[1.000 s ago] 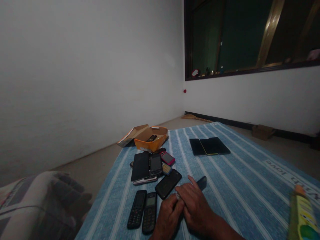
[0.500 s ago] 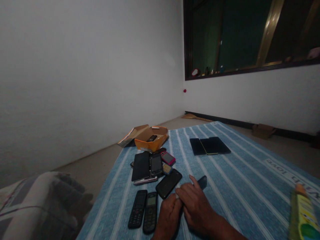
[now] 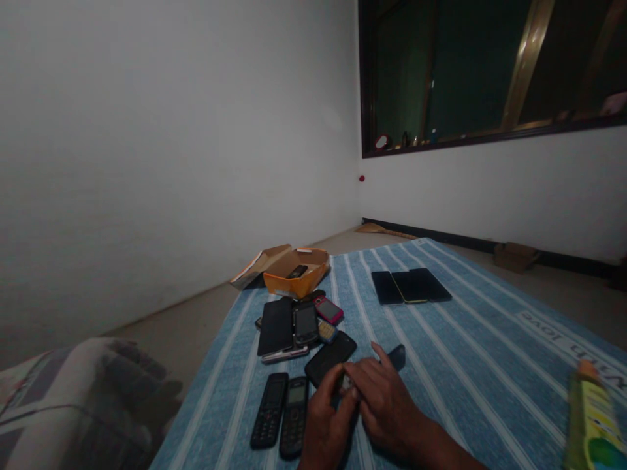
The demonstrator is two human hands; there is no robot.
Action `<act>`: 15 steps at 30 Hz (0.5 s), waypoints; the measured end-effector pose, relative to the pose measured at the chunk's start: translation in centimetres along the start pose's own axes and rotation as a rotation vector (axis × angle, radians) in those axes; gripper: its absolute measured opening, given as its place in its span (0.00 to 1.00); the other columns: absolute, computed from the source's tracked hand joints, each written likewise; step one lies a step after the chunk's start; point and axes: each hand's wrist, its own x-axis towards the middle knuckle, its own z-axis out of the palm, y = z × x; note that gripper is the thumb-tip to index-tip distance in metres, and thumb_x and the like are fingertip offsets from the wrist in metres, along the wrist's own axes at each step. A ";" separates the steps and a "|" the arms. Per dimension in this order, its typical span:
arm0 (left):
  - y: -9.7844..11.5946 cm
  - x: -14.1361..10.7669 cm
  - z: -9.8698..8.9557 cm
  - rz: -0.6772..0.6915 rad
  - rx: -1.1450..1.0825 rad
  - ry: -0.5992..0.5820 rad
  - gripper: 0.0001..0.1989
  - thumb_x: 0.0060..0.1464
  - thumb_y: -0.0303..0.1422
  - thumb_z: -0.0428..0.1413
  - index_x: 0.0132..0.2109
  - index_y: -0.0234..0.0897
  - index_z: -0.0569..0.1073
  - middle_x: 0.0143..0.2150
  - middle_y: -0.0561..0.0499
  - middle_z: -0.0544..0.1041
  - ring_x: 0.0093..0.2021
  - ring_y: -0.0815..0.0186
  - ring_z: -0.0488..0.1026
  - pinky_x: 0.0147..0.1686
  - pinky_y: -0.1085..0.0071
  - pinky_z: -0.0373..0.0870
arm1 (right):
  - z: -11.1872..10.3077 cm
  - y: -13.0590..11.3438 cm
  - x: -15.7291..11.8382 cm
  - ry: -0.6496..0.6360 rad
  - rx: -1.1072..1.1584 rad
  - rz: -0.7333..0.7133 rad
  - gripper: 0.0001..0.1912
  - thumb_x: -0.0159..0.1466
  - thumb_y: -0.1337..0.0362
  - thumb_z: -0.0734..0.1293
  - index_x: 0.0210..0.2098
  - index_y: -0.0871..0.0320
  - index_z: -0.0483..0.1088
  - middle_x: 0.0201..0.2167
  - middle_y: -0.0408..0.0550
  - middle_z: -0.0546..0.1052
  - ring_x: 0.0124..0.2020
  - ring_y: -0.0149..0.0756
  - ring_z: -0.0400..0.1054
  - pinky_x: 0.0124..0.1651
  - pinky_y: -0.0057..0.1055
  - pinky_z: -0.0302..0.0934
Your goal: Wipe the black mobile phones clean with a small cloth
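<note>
My left hand (image 3: 327, 418) and my right hand (image 3: 379, 398) meet at the near edge of the view, fingers pinched together on something small and pale that I cannot make out. A dark phone (image 3: 398, 357) lies partly under my right hand, its far end showing. Just beyond my left hand is a black smartphone (image 3: 329, 356). Two keypad phones, one (image 3: 270, 410) beside the other (image 3: 294, 418), lie left of my hands. Farther back, a black tablet-like device (image 3: 276, 325), a grey phone (image 3: 306, 323), a blue phone (image 3: 327, 331) and a pink phone (image 3: 328, 309) form a pile.
An open orange box (image 3: 294, 284) with a phone inside stands behind the pile. Flat dark devices (image 3: 410, 287) lie side by side on the striped blue cloth (image 3: 470, 365). A yellow-green bottle (image 3: 595, 418) is at the right edge, and grey fabric (image 3: 93, 398) at the left.
The fingers of my left hand have lifted and shifted slightly, now pinching toward my right fingertips. My right hand has barely moved.
</note>
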 end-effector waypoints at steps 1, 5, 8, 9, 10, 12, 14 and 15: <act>-0.2 -0.1 0.0 0.046 0.020 0.012 0.20 0.55 0.39 0.57 0.53 0.35 0.75 0.51 0.42 0.80 0.50 0.55 0.78 0.51 0.61 0.75 | 0.1 0.0 0.0 0.016 -0.012 -0.006 0.30 0.58 0.76 0.56 0.60 0.61 0.58 0.44 0.53 0.75 0.46 0.41 0.68 0.67 0.57 0.41; -0.4 -0.2 0.1 0.334 0.131 0.033 0.18 0.58 0.32 0.56 0.55 0.39 0.74 0.52 0.44 0.80 0.52 0.59 0.78 0.51 0.65 0.75 | 0.5 0.1 -0.2 0.087 -0.058 -0.027 0.36 0.58 0.76 0.56 0.66 0.66 0.48 0.46 0.56 0.76 0.48 0.43 0.68 0.66 0.57 0.45; 0.2 -0.1 0.1 0.528 0.200 0.048 0.18 0.59 0.27 0.53 0.56 0.39 0.73 0.51 0.45 0.80 0.52 0.61 0.78 0.52 0.68 0.75 | 0.7 0.2 -0.3 0.102 -0.062 -0.026 0.36 0.58 0.76 0.56 0.66 0.66 0.48 0.46 0.57 0.76 0.48 0.43 0.69 0.65 0.58 0.46; 0.5 -0.1 0.1 0.567 0.216 0.055 0.18 0.59 0.25 0.52 0.55 0.39 0.73 0.50 0.45 0.80 0.51 0.62 0.78 0.52 0.68 0.75 | 0.7 0.3 -0.4 0.100 -0.059 -0.025 0.36 0.57 0.76 0.56 0.66 0.66 0.49 0.46 0.57 0.76 0.48 0.43 0.69 0.65 0.58 0.46; 0.8 0.0 0.1 0.596 0.230 0.062 0.17 0.60 0.24 0.51 0.55 0.39 0.73 0.49 0.45 0.81 0.50 0.62 0.78 0.51 0.69 0.75 | 0.7 0.3 -0.4 0.097 -0.056 -0.025 0.36 0.57 0.75 0.57 0.66 0.65 0.49 0.46 0.57 0.76 0.47 0.43 0.69 0.65 0.58 0.46; 1.4 0.1 0.0 0.626 0.249 0.068 0.16 0.60 0.23 0.50 0.52 0.38 0.74 0.46 0.45 0.82 0.47 0.63 0.79 0.49 0.70 0.76 | 0.8 0.3 -0.4 0.092 -0.050 -0.027 0.36 0.56 0.75 0.57 0.65 0.65 0.51 0.46 0.56 0.76 0.47 0.43 0.69 0.65 0.58 0.46; 1.9 0.2 -0.1 0.637 0.248 0.085 0.14 0.60 0.23 0.49 0.49 0.38 0.74 0.42 0.46 0.82 0.42 0.65 0.80 0.45 0.72 0.76 | 0.7 0.3 -0.4 0.089 -0.043 -0.026 0.36 0.56 0.75 0.57 0.64 0.64 0.53 0.44 0.55 0.76 0.46 0.43 0.69 0.65 0.59 0.45; 2.1 0.2 -0.1 0.642 0.242 0.095 0.13 0.60 0.22 0.49 0.47 0.38 0.74 0.39 0.47 0.82 0.40 0.65 0.80 0.42 0.73 0.77 | 0.7 0.3 -0.4 0.086 -0.040 -0.023 0.35 0.56 0.75 0.57 0.64 0.64 0.54 0.44 0.55 0.76 0.46 0.43 0.68 0.66 0.59 0.45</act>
